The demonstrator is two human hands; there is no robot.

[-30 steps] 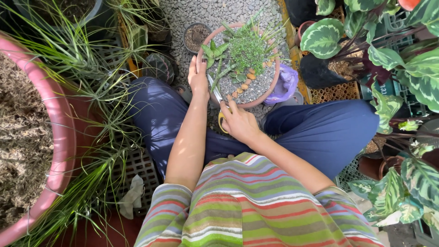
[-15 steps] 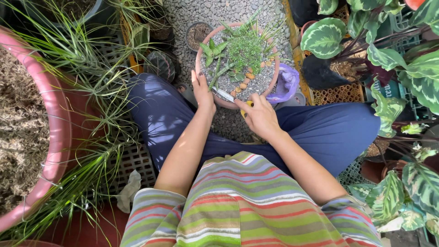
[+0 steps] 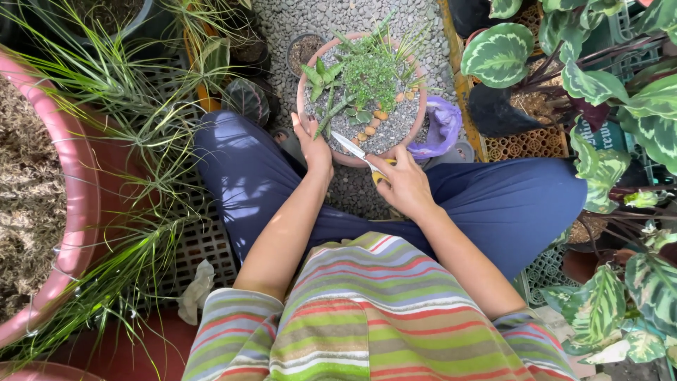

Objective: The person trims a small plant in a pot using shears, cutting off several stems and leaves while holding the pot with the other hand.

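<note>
A round terracotta pot (image 3: 419, 123) stands on gravel between my knees. It holds small succulents (image 3: 321, 74), a bushy green plant (image 3: 370, 74), grey grit and a row of orange pebbles. My left hand (image 3: 314, 144) rests on the pot's near left rim, fingers beside a trailing green stem (image 3: 328, 116). My right hand (image 3: 402, 183) grips scissors (image 3: 352, 149) with yellow handles; the blades point up-left over the grit toward that stem.
A purple plastic bag (image 3: 441, 127) lies right of the pot. A large pink pot (image 3: 67, 212) with grassy plants stands at left. Variegated leafy plants (image 3: 620, 106) crowd the right side. Small dark pots (image 3: 307, 49) sit behind on the gravel.
My right hand has moved up with the scissors, and their blades now reach over the pot's grit. The left hand stays at the rim. The view has shifted slightly.
</note>
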